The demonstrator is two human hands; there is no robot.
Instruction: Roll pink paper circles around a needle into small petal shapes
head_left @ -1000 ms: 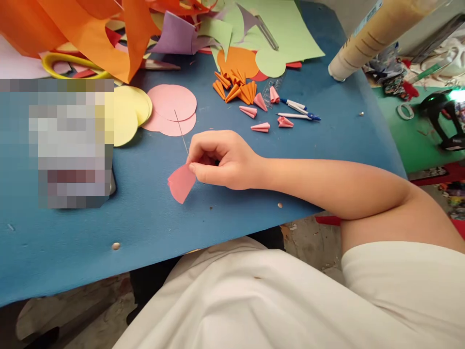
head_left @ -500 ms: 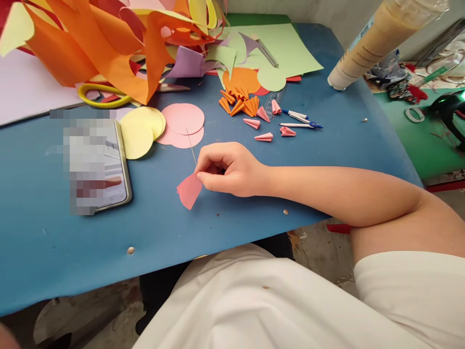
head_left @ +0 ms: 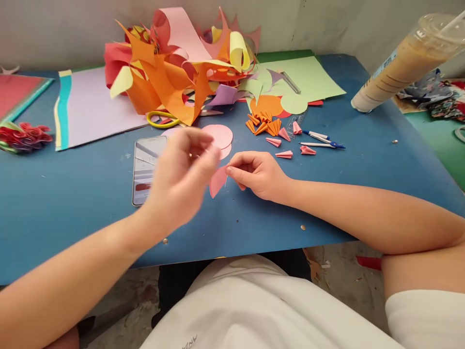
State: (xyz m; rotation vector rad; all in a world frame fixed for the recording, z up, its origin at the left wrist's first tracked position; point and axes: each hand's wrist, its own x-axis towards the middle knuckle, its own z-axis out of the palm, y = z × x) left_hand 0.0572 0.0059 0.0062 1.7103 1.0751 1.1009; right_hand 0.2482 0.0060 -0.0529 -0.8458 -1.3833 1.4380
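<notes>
My right hand pinches a small folded piece of pink paper by its narrow end, just above the blue table. Part of a thin line shows beside the paper, too faint to make out. Up from the left comes my left hand, blurred, fingers curved and apart from the thumb, with nothing visible in it. It hovers in front of the phone and close to the pink paper. Behind both hands lie pink paper circles, partly covered by the left hand.
Orange paper cones and several pink ones lie beyond my right hand, beside a compass. Yellow-handled scissors sit before a heap of paper scraps. A drink cup stands at the right; paper flowers lie far left.
My left hand has risen from the lower left edge toward the pink paper. My right hand still pinches the paper, which has turned somewhat. The view has shifted left and up.
</notes>
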